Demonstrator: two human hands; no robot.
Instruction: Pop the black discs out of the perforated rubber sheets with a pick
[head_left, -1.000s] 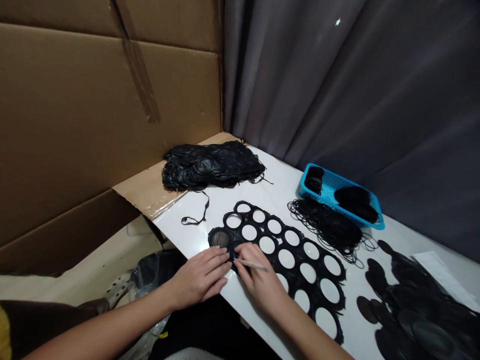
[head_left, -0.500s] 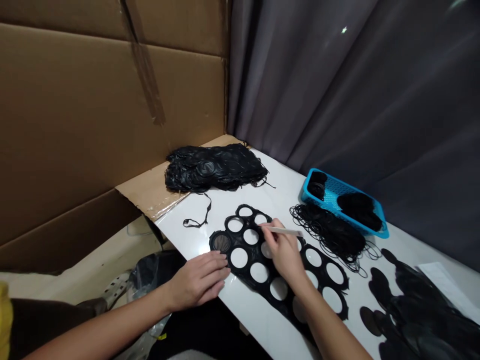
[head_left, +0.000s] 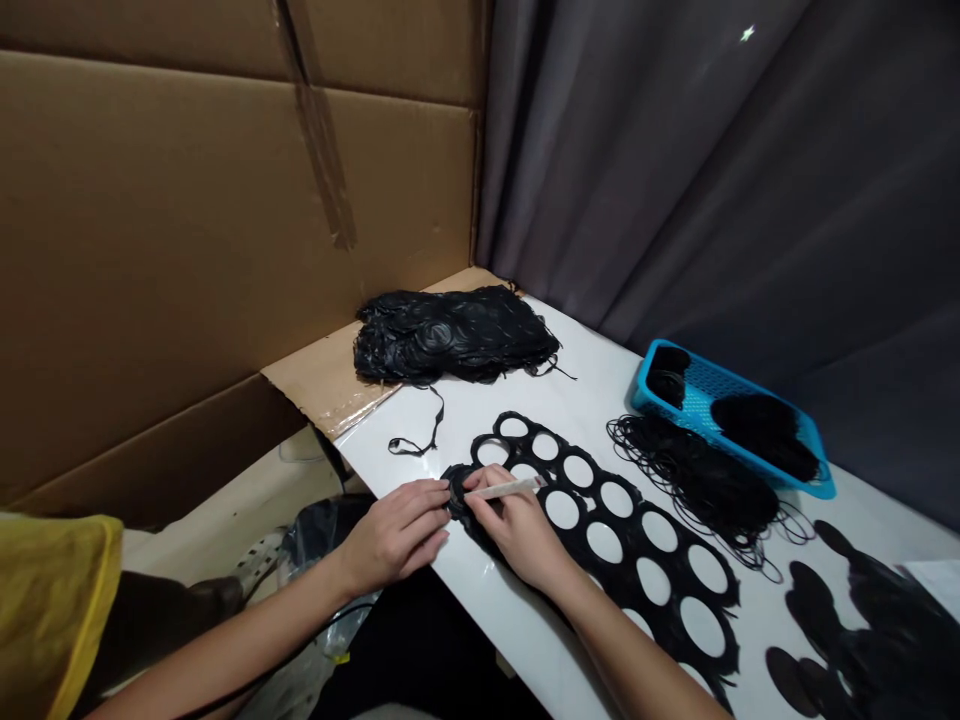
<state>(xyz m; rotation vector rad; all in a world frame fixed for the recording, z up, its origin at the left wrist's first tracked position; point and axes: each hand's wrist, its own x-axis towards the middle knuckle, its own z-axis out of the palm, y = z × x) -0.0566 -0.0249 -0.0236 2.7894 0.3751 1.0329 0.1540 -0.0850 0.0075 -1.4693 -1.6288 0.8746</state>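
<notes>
A black rubber-like sheet (head_left: 632, 545) with rows of round holes lies on the white table. Its left end (head_left: 458, 488) has a dark round area, now partly behind my right fingers. My left hand (head_left: 401, 530) has its fingers together at that end, pinching the sheet's edge by the table edge. In my right hand (head_left: 514, 530) is a slim whitish pen-like tool (head_left: 510, 488), gripped like a pencil. The tool's tip points left into the dark round area, close to my left fingertips; the exact contact is hidden.
A pile of black sheets (head_left: 454, 335) sits at the back by a cardboard wall (head_left: 225, 220). Right are a blue basket (head_left: 697, 400) with black pieces, tangled thin black rings (head_left: 701, 490) and loose black discs (head_left: 877, 620). A yellow garment (head_left: 60, 590) shows at left.
My right hand has moved left with the tool, from the middle of the sheet's upper holes to the dark round area beside my left hand. The camera view has shifted slightly left.
</notes>
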